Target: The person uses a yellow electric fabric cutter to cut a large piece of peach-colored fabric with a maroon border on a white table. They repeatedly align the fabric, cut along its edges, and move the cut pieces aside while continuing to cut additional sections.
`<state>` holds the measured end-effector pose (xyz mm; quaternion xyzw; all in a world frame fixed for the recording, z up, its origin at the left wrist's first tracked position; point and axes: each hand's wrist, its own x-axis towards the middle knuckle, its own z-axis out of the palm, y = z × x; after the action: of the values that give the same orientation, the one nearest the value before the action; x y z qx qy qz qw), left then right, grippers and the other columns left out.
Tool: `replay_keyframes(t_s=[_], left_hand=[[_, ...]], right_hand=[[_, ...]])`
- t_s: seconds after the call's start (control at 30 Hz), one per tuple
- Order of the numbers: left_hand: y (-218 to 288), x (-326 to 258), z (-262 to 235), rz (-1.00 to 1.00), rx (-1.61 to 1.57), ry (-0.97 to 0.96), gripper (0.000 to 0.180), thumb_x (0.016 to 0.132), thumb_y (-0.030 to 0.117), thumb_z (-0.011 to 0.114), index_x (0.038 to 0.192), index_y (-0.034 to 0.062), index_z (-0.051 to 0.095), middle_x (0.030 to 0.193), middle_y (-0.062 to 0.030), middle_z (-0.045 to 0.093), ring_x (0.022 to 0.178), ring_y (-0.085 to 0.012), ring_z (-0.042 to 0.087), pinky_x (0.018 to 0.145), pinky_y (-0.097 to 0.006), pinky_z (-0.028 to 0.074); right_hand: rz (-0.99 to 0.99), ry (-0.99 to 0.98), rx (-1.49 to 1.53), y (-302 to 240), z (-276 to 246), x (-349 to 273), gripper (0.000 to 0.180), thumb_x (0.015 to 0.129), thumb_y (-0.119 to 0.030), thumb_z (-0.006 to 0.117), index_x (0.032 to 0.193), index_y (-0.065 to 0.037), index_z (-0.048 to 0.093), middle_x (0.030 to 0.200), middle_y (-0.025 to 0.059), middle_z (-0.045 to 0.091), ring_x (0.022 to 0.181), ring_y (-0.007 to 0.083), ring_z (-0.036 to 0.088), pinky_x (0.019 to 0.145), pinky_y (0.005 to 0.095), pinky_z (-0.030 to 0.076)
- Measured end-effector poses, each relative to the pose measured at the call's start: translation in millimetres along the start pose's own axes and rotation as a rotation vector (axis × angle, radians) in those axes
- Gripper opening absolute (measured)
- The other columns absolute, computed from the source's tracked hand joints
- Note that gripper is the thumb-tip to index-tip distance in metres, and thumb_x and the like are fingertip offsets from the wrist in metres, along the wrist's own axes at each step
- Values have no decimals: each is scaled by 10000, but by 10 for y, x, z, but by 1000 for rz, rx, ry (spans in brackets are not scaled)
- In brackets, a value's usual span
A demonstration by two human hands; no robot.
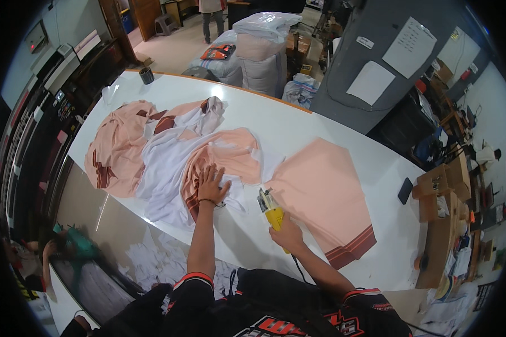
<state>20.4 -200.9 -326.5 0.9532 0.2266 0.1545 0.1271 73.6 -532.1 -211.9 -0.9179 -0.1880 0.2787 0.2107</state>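
Note:
My left hand lies flat with fingers spread on a bunched heap of peach and white cloth with dark red-brown striped trim. In my right hand is a yellow electric cloth cutter, its metal head pointing away from me. The cutter head is just right of the heap's near edge. A separate peach fabric panel spreads out to the right of the cutter, with a red-brown band at its near end. The white table bears all of the cloth. A cord trails from the cutter toward my body.
A dark cup stands at the table's far left corner. To the right lie a black phone and cardboard boxes. Beyond the far edge are large wrapped bales and a grey pillar. White scraps litter the floor.

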Motion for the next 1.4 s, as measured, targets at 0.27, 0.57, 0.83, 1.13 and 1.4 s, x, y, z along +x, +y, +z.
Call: replay_keyframes(t_s=[0.27, 0.57, 0.83, 1.13, 1.4], left_hand=[[-21, -6, 39, -18, -55, 37, 652, 944, 481, 654, 1516, 184, 556, 1639, -181, 417, 1523, -418, 349, 1266, -557, 234], [-41, -1, 45, -10, -52, 55, 653, 950, 500, 631, 1508, 169, 560, 1614, -184, 443, 1522, -390, 356, 1266, -541, 242], [-33, -1, 1, -17, -25, 29, 652, 955, 499, 624, 1508, 160, 554, 1617, -188, 437, 1519, -374, 364, 1272, -526, 232], [-37, 7, 42, 1, -34, 39, 664, 952, 500, 627, 1515, 157, 545, 1617, -190, 437, 1518, -385, 361, 1270, -532, 233], [666, 24, 221, 97, -183, 422, 592, 861, 323, 787, 1361, 53, 619, 1455, -232, 532, 1389, -410, 467, 1116, -571, 415]], right_hand=[[20, 93, -79, -294, 42, 409, 610, 844, -340, 715, 1223, 41, 428, 1025, 319, 698, 973, 497, 711, 860, 558, 575], [66, 113, -52, -368, 42, 522, 640, 830, -343, 730, 1247, 38, 430, 1080, 329, 696, 1006, 497, 707, 890, 546, 575], [58, 102, 18, -364, -33, 617, 698, 815, -377, 769, 1268, 53, 457, 1110, 339, 696, 1027, 495, 702, 903, 527, 575], [-35, -269, 498, 471, -491, 82, 535, 852, -268, 770, 1262, 21, 585, 1070, 183, 710, 869, 293, 731, 778, 414, 600], [87, 30, 895, 1814, -1090, -756, 324, 910, -113, 697, 1187, 10, 584, 885, 112, 660, 712, 221, 706, 593, 360, 606]])
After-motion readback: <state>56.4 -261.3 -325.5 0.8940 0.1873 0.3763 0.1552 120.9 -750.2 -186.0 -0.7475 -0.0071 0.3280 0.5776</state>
